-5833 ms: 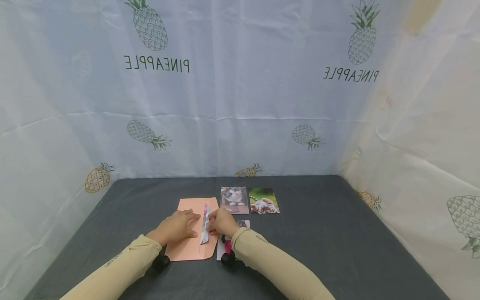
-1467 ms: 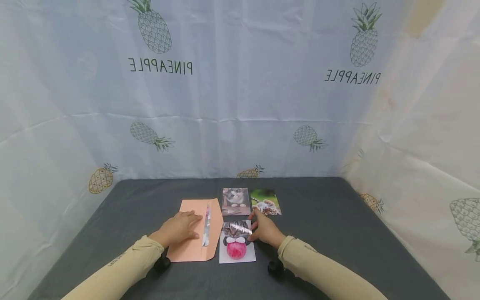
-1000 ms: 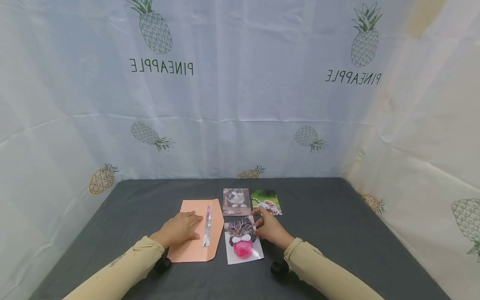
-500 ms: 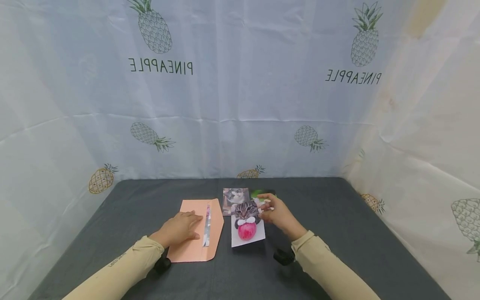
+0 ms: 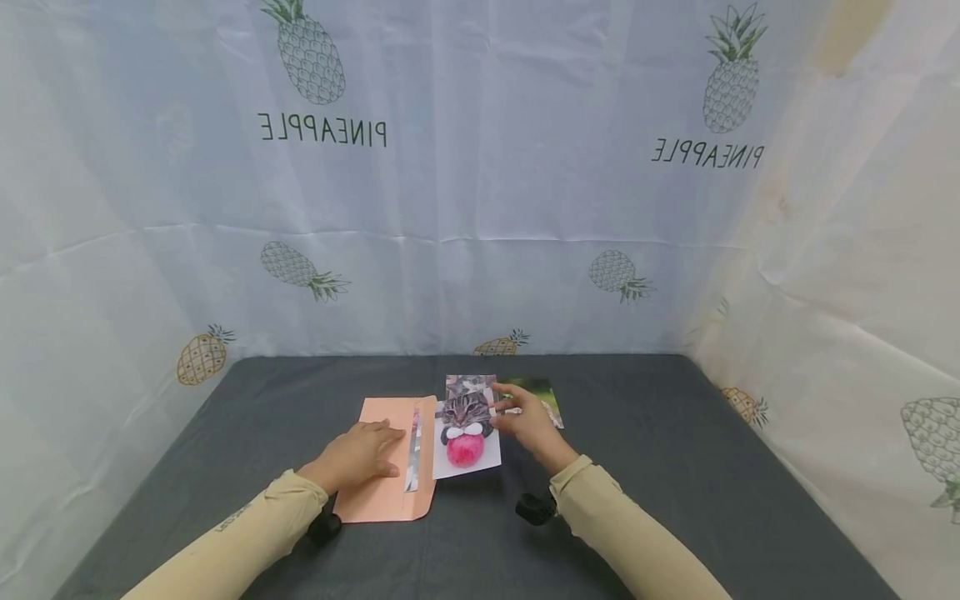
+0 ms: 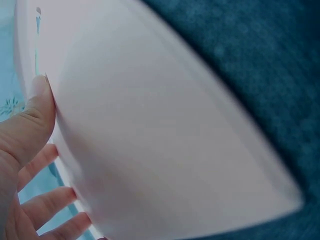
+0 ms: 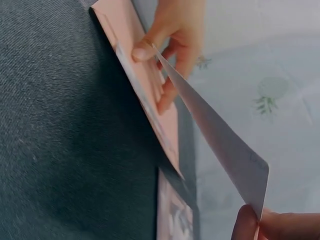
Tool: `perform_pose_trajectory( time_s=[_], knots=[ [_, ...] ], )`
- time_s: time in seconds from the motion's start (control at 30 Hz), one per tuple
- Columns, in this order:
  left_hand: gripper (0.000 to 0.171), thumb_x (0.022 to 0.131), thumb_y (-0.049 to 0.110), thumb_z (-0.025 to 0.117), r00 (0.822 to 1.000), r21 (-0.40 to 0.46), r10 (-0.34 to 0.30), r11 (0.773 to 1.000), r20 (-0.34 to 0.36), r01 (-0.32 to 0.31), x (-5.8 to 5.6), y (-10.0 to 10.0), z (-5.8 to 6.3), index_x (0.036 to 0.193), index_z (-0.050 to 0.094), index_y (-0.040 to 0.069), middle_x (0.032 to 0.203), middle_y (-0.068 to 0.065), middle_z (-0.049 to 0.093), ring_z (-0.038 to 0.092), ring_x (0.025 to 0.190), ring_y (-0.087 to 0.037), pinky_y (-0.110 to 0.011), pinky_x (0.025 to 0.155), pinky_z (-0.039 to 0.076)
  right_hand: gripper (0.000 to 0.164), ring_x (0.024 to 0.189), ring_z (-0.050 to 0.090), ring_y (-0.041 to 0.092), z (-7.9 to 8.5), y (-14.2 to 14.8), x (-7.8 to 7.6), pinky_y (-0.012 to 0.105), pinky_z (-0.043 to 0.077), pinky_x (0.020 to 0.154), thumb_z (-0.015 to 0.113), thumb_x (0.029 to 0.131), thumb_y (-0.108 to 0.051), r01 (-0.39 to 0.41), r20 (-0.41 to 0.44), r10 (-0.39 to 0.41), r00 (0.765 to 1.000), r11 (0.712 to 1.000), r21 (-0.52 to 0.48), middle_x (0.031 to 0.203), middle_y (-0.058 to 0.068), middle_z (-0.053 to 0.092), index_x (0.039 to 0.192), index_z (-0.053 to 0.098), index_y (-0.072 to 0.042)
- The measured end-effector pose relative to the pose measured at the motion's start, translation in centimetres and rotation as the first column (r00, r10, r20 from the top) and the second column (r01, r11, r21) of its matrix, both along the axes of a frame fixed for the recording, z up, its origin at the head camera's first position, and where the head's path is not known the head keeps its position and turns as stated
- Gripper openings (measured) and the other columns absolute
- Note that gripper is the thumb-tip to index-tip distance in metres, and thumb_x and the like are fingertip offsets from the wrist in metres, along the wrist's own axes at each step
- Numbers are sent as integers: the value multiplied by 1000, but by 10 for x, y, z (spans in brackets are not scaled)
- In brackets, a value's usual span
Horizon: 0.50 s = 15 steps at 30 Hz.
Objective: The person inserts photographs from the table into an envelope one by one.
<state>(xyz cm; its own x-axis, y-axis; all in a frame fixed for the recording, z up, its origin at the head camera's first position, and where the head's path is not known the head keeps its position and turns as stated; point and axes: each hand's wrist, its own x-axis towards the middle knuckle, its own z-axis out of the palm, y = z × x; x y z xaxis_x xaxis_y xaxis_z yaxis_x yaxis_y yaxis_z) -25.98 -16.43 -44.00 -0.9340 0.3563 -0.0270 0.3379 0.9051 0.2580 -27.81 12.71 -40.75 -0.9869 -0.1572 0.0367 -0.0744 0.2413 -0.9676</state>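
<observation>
My left hand (image 5: 358, 454) rests with spread fingers on a salmon-pink envelope (image 5: 378, 414), which lies on the left part of the dark cloth. From the envelope's opening a narrow strip of another photo (image 5: 413, 458) shows. My right hand (image 5: 532, 423) pinches the right edge of a photo card (image 5: 467, 433) of a tabby cat with a pink ball. That card hangs tilted above the table, its left edge over the envelope's flap. Its plain back (image 7: 220, 135) faces the right wrist view, where thumb and finger hold its corner.
Behind the raised card, a photo of a grey and white cat (image 5: 471, 382) lies partly hidden. Next to it, a green-backed tiger cub photo (image 5: 536, 388) is partly covered by my right hand. A pineapple-print curtain (image 5: 480, 183) encloses the table (image 5: 637, 467).
My right hand has left the strip in the envelope, lifted the tabby photo off the table and carried it up, then left to the envelope's edge. The left hand has stayed put.
</observation>
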Motion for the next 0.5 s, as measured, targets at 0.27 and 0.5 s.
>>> perform_pose_trajectory(
  time_s=[0.27,0.5],
  knots=[
    [65,79,42,76,1000,-9,10,1000,9,-10,0,1,1,134,58,12,143,-19,49,44,131,-43,-60,100,41,58,88,63,24,-14,-15,-8,40,58,79,65,83,11,-24,12,23,1000,999,44,109,25,60,139,51,-1],
    [65,78,43,76,1000,-14,11,1000,3,-11,-2,0,-1,134,58,12,143,-19,49,44,131,-43,-61,99,41,58,81,62,19,-13,-22,-14,36,58,74,66,81,8,-28,3,28,1000,994,110,105,21,62,137,53,0]
  ],
)
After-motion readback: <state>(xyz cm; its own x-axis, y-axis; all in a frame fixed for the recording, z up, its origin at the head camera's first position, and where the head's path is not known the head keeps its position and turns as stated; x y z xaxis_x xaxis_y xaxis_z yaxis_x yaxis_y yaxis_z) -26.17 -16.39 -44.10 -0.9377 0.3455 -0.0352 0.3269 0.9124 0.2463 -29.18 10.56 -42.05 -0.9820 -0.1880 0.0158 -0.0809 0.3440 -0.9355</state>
